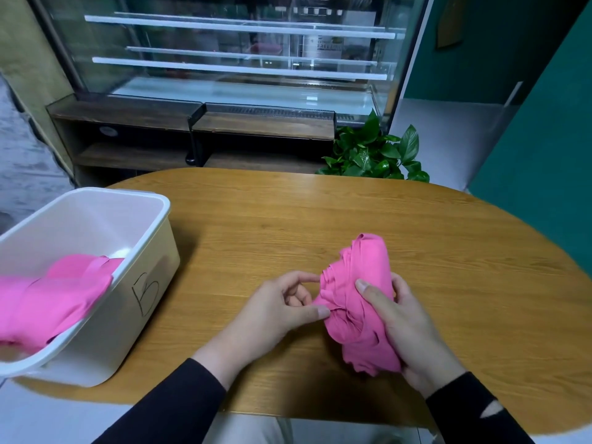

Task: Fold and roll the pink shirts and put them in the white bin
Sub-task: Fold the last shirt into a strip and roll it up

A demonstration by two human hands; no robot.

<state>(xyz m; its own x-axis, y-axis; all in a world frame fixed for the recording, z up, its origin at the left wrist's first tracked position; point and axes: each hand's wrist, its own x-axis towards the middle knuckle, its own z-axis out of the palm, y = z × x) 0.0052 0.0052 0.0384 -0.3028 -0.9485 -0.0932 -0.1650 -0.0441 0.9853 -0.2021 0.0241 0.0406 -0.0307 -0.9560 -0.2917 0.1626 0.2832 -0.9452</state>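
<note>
Right hand (407, 328) wraps curled fingers around a rolled pink shirt (358, 302) above the wooden table (256, 225); left hand (278, 312) pinches its edge.

An oval wooden table with a light oak grain (320, 219) fills the lower half of the view. Beyond its far edge, at 12 o'clock, stands a glass-fronted display case (237, 52) with 2 white-edged glass shelves (240, 30) inside, resting on a dark brown wooden base with open shelves (134, 136). At about 1 o'clock, just behind the table's rim, a leafy green potted plant (374, 152) shows glossy leaves. A teal painted wall (551, 139) rises at 3 o'clock. A pale grey floor (448, 136) lies between the case and that wall.
</note>
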